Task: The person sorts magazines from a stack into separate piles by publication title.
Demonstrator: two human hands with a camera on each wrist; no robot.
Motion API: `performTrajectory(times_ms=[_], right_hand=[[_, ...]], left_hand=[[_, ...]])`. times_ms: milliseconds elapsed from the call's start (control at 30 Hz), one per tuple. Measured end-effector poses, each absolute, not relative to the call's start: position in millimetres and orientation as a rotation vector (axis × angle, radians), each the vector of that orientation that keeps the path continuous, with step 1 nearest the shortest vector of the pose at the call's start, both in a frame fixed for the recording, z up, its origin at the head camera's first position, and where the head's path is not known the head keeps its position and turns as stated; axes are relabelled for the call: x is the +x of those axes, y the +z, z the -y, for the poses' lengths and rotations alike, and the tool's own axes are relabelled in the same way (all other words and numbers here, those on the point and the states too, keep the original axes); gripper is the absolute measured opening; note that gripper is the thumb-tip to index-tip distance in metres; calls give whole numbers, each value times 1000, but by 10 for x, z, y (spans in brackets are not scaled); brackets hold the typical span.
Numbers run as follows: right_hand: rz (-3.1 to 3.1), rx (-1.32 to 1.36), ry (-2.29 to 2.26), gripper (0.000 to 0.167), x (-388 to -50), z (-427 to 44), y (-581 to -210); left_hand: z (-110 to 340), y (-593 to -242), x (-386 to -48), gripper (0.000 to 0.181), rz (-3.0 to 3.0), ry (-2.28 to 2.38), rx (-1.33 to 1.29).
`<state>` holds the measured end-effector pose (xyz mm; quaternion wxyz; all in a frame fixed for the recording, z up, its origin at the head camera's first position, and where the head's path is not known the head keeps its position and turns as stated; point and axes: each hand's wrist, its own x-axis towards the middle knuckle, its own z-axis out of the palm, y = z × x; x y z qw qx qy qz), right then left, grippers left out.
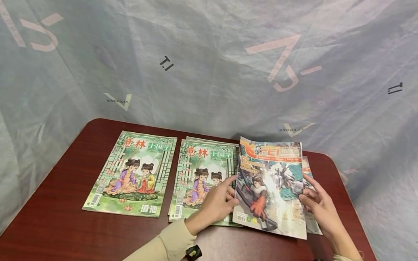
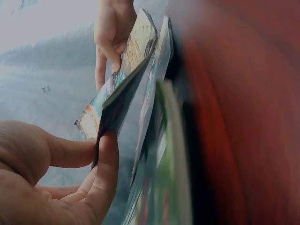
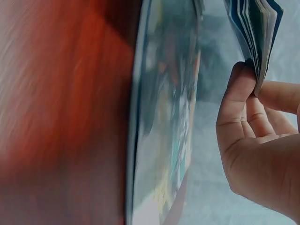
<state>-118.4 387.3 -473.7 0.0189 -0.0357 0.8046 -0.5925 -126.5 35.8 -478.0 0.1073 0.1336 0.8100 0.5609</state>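
Note:
Both hands hold up a magazine (image 1: 272, 187) with a red-orange title and a figure in an orange garment on its cover. Its left edge is pinched between thumb and fingers of my left hand (image 1: 215, 203). My right hand (image 1: 321, 211) pinches the right edge; in the right wrist view the pages (image 3: 255, 37) fan out slightly above the fingertips. Under it on the right lies another magazine (image 1: 313, 222), mostly hidden. Left of it, partly covered by my left hand, a green magazine (image 1: 187, 181) with two cartoon children tops a small stack.
A second green magazine (image 1: 133, 173) of the same cover lies flat at the left of the dark red table (image 1: 60, 233). Grey printed cloth (image 1: 204, 93) hangs behind the table and at both sides. Black bands (image 1: 194, 253) sit at the wrists.

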Motion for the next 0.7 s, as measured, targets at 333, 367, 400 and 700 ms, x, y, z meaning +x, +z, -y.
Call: performTrajectory(times_ms=[333,367,400,700], right_hand=[[-2487,-109,-1872,71,-1072,-4357,-4788],[-2471,-115,-1885,71,-1078,-4401,-4789],[-2460,-122,-1895,71,-1085,-4442,-4789],[-2434,-157,-1890,69,-1169,-4664,-4792]], left_hand=[[-794,-4840,-1218,72,-2370,1650,462],[-835,-4868,-1225,70,-2388,1650,481],[-869,-4867,-1231,70,-2383,1661,484],[-1096,-4860,-1243,73,-2306,1690,411]])
